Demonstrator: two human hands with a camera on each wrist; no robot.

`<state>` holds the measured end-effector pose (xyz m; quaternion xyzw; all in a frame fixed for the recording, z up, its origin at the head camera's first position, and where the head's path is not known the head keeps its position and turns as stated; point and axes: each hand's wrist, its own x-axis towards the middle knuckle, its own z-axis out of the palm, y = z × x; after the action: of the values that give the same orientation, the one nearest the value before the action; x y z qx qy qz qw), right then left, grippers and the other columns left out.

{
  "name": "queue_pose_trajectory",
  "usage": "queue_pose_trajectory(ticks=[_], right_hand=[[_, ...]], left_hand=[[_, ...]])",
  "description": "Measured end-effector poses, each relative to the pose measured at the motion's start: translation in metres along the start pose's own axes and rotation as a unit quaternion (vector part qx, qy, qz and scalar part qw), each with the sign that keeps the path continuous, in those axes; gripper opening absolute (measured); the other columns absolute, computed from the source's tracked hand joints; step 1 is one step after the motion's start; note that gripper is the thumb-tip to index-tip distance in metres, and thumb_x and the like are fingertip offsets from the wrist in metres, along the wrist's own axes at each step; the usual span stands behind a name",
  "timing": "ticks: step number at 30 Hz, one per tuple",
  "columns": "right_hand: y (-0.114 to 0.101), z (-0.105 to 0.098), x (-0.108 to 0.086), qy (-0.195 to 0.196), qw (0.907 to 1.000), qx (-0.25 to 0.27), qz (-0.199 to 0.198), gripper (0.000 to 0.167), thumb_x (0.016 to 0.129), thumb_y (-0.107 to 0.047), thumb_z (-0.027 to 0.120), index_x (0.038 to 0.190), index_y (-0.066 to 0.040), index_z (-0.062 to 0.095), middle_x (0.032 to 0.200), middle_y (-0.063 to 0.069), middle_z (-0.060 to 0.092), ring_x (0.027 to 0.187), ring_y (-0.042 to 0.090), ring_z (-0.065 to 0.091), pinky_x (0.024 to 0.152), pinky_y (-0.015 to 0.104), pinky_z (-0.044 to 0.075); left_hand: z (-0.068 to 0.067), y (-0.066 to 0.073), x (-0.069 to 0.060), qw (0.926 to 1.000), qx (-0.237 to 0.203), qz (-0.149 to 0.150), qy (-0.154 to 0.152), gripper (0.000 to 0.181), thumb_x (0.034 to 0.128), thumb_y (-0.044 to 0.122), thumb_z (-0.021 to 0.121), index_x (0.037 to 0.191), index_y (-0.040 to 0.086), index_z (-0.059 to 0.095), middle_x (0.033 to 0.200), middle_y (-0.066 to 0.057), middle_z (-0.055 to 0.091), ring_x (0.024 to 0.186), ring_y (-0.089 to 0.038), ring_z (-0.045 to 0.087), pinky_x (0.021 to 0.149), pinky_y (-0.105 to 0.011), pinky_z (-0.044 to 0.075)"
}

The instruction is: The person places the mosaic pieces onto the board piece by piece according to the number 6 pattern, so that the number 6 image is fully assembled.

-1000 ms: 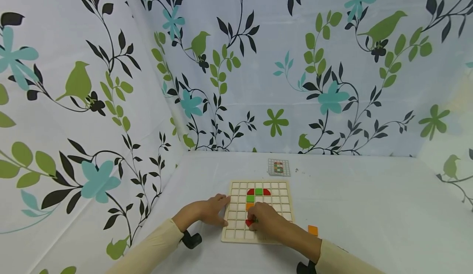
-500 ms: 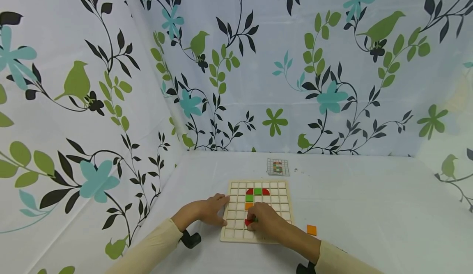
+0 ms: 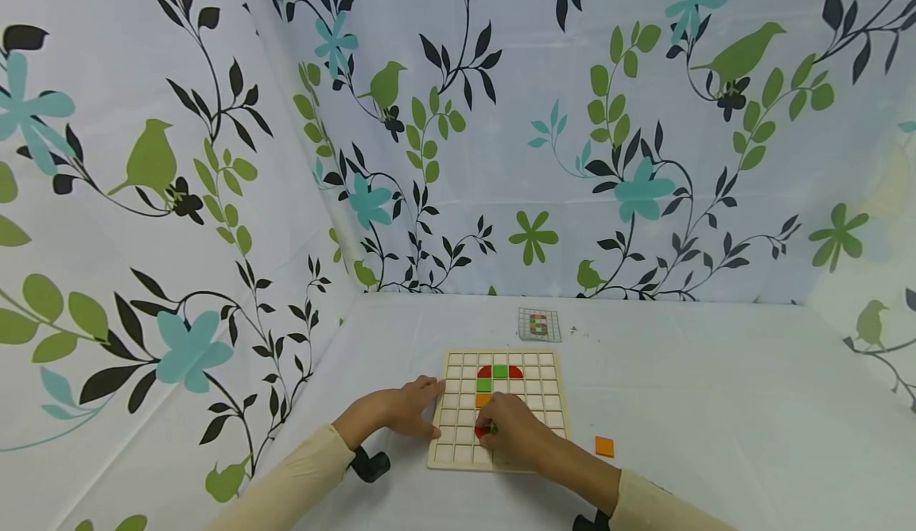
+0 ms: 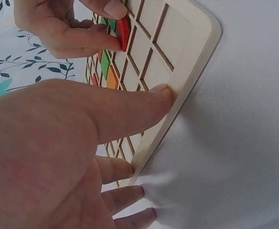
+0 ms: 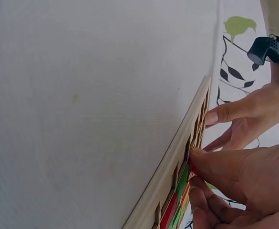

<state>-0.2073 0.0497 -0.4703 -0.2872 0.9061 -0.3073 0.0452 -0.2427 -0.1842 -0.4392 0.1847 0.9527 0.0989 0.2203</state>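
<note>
A square wooden grid board lies on the white table. My left hand steadies its left edge, the thumb on the rim and the other fingers extended along the side. Over the lower middle of the board, my right hand pinches a red tile between thumb and finger; in the left wrist view this tile stands tilted at a cell. Farther up sit red, green and orange tiles in cells, with a green one between two red ones. My right hand hides part of the board.
A loose orange tile lies on the table right of the board, near my right forearm. Behind the board lies a small gridded card with a coloured pattern. A patterned curtain hangs at the back and left.
My right fingers have shifted slightly left with the red tile, and less of that tile shows in the head view. My left hand stays in place.
</note>
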Motion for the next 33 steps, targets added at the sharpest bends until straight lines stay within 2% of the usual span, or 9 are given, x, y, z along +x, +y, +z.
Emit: queue_pose_trajectory(ticks=[6,15,21,28,33], right_hand=[[0.003,0.002,-0.001,0.005,0.9997,-0.02,-0.017,0.019,0.086,-0.008,0.087,0.104,-0.002,0.084,0.096,0.0,0.074,0.088,0.008,0.058,0.082,0.029,0.051],[0.007,0.009,-0.003,0.053,0.9909,-0.097,-0.076,0.01,0.085,-0.008,0.087,0.095,-0.006,0.086,0.088,0.0,0.076,0.08,0.009,0.06,0.076,0.026,0.053],[0.007,0.006,-0.006,0.054,0.994,-0.071,-0.063,0.01,0.083,-0.007,0.088,0.093,-0.008,0.086,0.09,-0.001,0.076,0.084,0.011,0.062,0.078,0.028,0.053],[0.008,-0.001,-0.01,0.044,0.9956,-0.068,-0.048,0.012,0.085,-0.01,0.088,0.096,-0.006,0.085,0.095,0.002,0.073,0.089,0.016,0.061,0.082,0.032,0.054],[0.015,-0.016,-0.018,0.051,0.9986,-0.011,-0.012,0.014,0.093,-0.01,0.081,0.105,-0.004,0.082,0.1,0.001,0.069,0.094,0.019,0.06,0.082,0.033,0.055]], left_hand=[[0.0,0.0,0.0,1.0,-0.002,-0.001,0.0,0.086,0.0957,0.033,0.079,0.165,0.009,0.034,0.168,-0.014,0.033,0.155,-0.033,0.037,0.121,-0.053,0.038],[0.002,-0.002,0.003,1.0,-0.001,0.0,-0.001,0.088,0.0957,0.035,0.079,0.166,0.01,0.032,0.169,-0.014,0.032,0.155,-0.032,0.036,0.122,-0.052,0.037],[0.003,-0.003,0.004,1.0,0.002,0.0,-0.001,0.088,0.0955,0.035,0.079,0.165,0.01,0.033,0.169,-0.014,0.032,0.155,-0.031,0.036,0.122,-0.052,0.037],[0.002,-0.001,0.003,1.0,0.003,0.001,-0.003,0.087,0.0958,0.035,0.079,0.165,0.01,0.033,0.169,-0.014,0.032,0.155,-0.032,0.036,0.122,-0.052,0.037],[0.001,0.0,0.002,1.0,0.002,-0.002,-0.004,0.087,0.096,0.035,0.078,0.166,0.01,0.032,0.169,-0.014,0.031,0.155,-0.031,0.036,0.122,-0.052,0.037]])
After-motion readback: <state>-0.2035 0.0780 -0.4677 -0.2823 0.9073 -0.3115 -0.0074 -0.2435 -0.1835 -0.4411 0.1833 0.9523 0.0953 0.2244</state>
